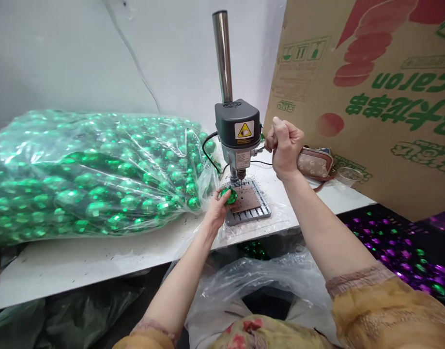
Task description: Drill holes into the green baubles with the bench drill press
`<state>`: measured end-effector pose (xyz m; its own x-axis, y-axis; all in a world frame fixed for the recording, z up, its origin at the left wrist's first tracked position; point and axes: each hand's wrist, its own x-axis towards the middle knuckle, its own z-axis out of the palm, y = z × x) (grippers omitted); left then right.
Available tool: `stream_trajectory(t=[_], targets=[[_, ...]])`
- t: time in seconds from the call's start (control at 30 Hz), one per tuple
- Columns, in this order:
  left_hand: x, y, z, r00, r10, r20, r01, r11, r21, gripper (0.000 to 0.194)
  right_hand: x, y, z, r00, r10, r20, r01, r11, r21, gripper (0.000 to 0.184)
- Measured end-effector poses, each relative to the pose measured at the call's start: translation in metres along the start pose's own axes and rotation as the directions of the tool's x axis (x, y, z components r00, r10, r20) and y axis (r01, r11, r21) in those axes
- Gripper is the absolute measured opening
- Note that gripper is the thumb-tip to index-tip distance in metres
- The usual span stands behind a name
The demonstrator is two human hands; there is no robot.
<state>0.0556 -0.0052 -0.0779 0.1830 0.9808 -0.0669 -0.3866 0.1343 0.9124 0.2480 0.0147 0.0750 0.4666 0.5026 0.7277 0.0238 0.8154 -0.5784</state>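
Observation:
My left hand (219,206) pinches a shiny green faceted ball (229,196) between thumb and fingers, at the left side of the drill press base (265,213). A brown board (248,199) lies on that base under the thin drill bit (241,183). The ball is to the left of the bit. At the right side of the dark drill press (237,123), my right hand (285,145) is closed in a fist around the feed handle, most of which the fingers hide.
On the left of the white table (109,259) lies a big clear bag of green balls (99,179). A patterned pouch (314,162), a clear cup (349,175) and a large cardboard box (353,111) stand at right. Purple and green balls (396,252) lie lower right; clear plastic (258,276) covers my lap.

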Motion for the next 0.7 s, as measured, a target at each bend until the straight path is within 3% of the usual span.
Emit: stream_trajectory(t=[0.07,0.13,0.33,0.5,0.7], targets=[[0.004,0.0,-0.004,0.994,0.113,-0.014,-0.108,0.977,0.183,0.062,0.0,0.001,0.001,1.0,-0.001,-0.017,0.001,1.0,-0.012,0.063],[0.01,0.0,-0.006,0.985,0.173,0.007,-0.169,0.952,0.256,0.064,0.001,0.002,0.001,1.0,-0.003,-0.029,0.002,1.0,-0.024,0.063],[0.027,-0.009,-0.002,0.975,0.193,0.107,-0.21,0.963,0.171,0.067,0.0,0.003,0.0,0.999,-0.032,-0.033,0.03,0.998,-0.06,0.062],[0.036,-0.021,-0.002,0.968,0.222,0.116,-0.243,0.944,0.224,0.062,0.0,0.006,0.0,0.998,-0.053,-0.035,0.05,0.995,-0.083,0.064],[0.041,-0.027,-0.007,0.966,0.218,0.14,-0.25,0.929,0.273,0.06,-0.002,0.0,0.004,0.997,-0.063,-0.042,0.063,0.998,0.005,0.059]])
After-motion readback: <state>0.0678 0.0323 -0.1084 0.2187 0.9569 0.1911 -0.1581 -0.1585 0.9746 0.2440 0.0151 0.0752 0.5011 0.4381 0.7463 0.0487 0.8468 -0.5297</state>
